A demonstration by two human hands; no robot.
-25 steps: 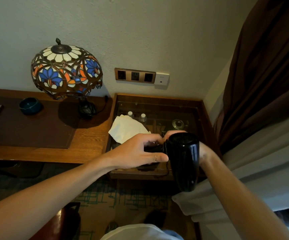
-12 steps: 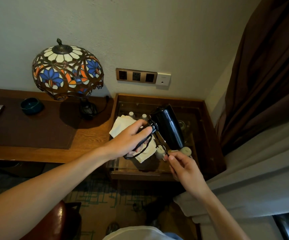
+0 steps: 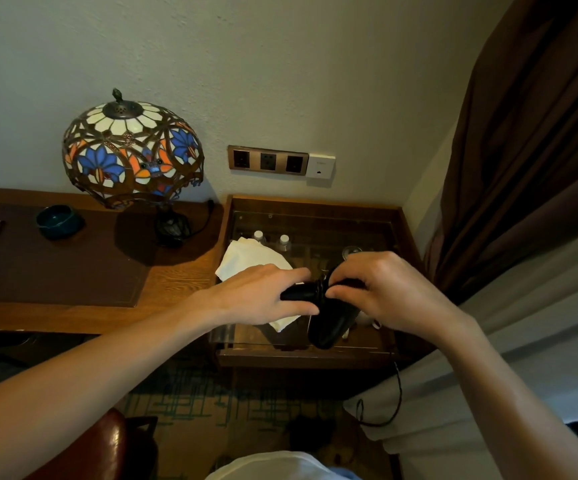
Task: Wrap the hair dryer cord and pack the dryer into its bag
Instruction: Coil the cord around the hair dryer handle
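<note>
A black hair dryer [image 3: 330, 323] hangs above the glass-topped side table [image 3: 311, 209], barrel pointing down toward me. My left hand [image 3: 259, 296] grips its folded handle. My right hand [image 3: 381, 292] pinches the black cord where it meets the handle, fingers curled over the dryer's top. The rest of the cord [image 3: 389, 407] loops down below the table's right front corner. A white cloth bag [image 3: 251, 261] lies flat on the glass behind my left hand, partly hidden by it.
A stained-glass lamp [image 3: 131, 150] and a dark bowl [image 3: 59, 221] stand on the wooden desk [image 3: 176, 271] to the left. Wall sockets [image 3: 268, 161] sit above the table. Two small bottles [image 3: 282, 241] show under the glass. Brown curtain [image 3: 523, 168] hangs at right.
The dryer has swung from barrel-up to barrel-down and come toward me. My right hand rose from below the dryer to the handle joint, taking the cord there.
</note>
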